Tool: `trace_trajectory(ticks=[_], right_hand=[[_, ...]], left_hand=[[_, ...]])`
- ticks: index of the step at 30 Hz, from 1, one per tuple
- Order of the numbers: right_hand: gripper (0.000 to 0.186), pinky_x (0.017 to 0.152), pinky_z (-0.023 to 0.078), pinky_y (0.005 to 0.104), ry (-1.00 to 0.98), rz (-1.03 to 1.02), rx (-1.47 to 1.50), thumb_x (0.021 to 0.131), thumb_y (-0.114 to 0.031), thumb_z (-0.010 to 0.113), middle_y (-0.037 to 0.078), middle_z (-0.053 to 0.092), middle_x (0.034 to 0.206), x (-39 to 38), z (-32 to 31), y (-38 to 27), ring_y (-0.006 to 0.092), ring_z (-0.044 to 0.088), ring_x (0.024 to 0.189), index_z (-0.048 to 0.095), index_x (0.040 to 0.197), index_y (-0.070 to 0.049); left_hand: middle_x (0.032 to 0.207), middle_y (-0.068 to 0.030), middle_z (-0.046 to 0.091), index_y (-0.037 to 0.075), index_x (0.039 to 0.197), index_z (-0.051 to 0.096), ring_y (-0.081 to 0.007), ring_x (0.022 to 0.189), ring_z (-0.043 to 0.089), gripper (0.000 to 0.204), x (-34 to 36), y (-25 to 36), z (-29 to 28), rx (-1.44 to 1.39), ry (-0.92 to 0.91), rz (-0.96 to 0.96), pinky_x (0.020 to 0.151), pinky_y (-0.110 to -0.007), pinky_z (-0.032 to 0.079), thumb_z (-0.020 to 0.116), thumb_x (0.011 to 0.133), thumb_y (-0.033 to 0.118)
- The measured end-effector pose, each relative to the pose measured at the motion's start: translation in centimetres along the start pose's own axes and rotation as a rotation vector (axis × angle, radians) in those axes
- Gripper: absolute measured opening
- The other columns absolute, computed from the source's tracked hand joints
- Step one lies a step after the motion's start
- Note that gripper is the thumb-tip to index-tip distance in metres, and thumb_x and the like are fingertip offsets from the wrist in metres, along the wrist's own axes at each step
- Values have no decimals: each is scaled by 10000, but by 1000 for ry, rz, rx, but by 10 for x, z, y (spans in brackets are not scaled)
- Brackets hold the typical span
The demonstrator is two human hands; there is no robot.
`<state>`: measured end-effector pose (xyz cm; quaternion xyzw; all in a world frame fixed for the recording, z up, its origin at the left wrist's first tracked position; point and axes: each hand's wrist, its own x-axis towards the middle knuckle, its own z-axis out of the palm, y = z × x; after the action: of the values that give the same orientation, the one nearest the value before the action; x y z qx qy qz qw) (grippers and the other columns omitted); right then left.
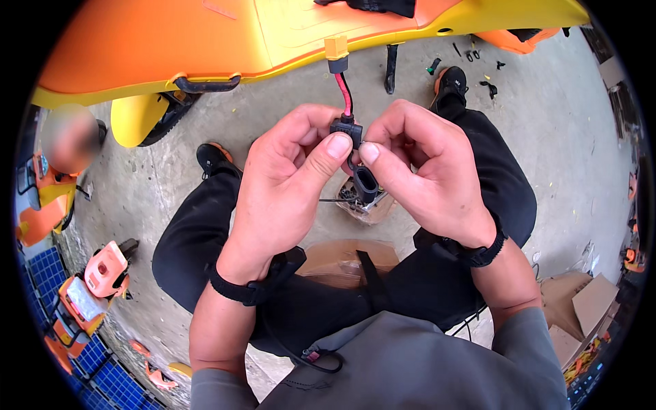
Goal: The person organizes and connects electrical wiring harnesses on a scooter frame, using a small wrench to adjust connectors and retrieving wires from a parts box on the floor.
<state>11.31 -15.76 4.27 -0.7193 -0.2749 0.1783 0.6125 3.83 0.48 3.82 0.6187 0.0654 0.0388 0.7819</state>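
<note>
My left hand [280,191] pinches a small black plastic housing [344,128] between thumb and fingers. Red and black wires [344,92] run from it up to a yellow connector [336,48] at the edge of a large orange-and-yellow plastic body [157,44]. My right hand [434,181] is closed in a pinch at the housing's lower right; what lies between its fingertips is too small to make out. An open black cap [365,180] hangs just below, between my hands. Behind it, a small box or bag of parts [367,212] sits low down, partly hidden.
Cardboard [328,260] lies between my knees, with an open cardboard box [570,307] at right. A yellow part with a black wheel [137,119], orange parts on blue crates [89,294] and a blurred round shape [72,140] are at left. Small black pieces [489,89] lie on the concrete floor.
</note>
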Motion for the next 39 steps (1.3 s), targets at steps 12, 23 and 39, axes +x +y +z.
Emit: trace_trajectory(ticks=[12,23,39], right_hand=[[66,481,353,231,8,-166,-228,828,-8,641,30,526,710,4,2,-3,76,459,538,576,820,4],[87,477,312,203,-10,26,137,850,-18,619,-18,515,709,5,5,1,15,402,551,549,799,-6],[105,475,331,202,118,-285,-240,847,-23,628,-13,536,702,8,15,5,15,422,545,544,786,-6]], left_hand=[[941,-18,622,7,1097,561,-77,865,577,189,-2,-5,5,72,99,58,804,-233,467,601,941,105],[910,-54,640,-18,1060,566,-107,826,605,157,0,-4,0,-83,59,13,761,-249,498,585,946,88],[897,-39,626,-12,1095,557,-94,802,581,192,2,-10,5,69,149,103,750,-248,493,583,955,116]])
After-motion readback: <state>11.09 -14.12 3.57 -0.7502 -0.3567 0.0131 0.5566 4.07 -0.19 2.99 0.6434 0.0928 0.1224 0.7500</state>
